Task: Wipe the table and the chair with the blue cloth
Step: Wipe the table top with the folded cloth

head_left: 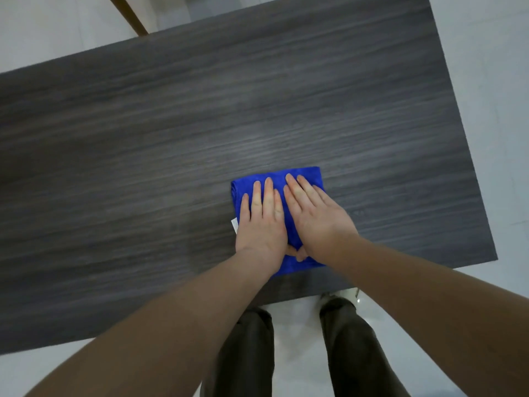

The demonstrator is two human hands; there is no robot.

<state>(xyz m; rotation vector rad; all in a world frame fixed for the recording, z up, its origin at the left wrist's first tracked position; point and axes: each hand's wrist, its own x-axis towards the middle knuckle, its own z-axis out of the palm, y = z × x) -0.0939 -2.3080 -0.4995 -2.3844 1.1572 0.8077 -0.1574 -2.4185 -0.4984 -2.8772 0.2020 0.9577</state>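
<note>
Two legs in dark trousers [246, 353] nearest, on pale floor [300, 339]. Then left hand [262, 222] and right hand [317, 216], fingers [268, 193] straight, released, pressing flat on one folded blue cloth [306, 174] near the dark surface [143, 138] front edge. Likely to bunch or slip off that edge if pushed unevenly. Farthest, one wooden chair part [128, 15], apparently unwiped.

My left hand [262, 222] and right hand [316, 216] lie flat, side by side, on the cloth [306, 174] — it sits under both palms, on the table [171, 138]. The tabletop stretches far to the left of my hands and ahead of them; its right edge is nearer. Beyond the far edge — a wooden chair part [130, 15]. My legs [246, 353] stand behind my hands, below the near edge.
</note>
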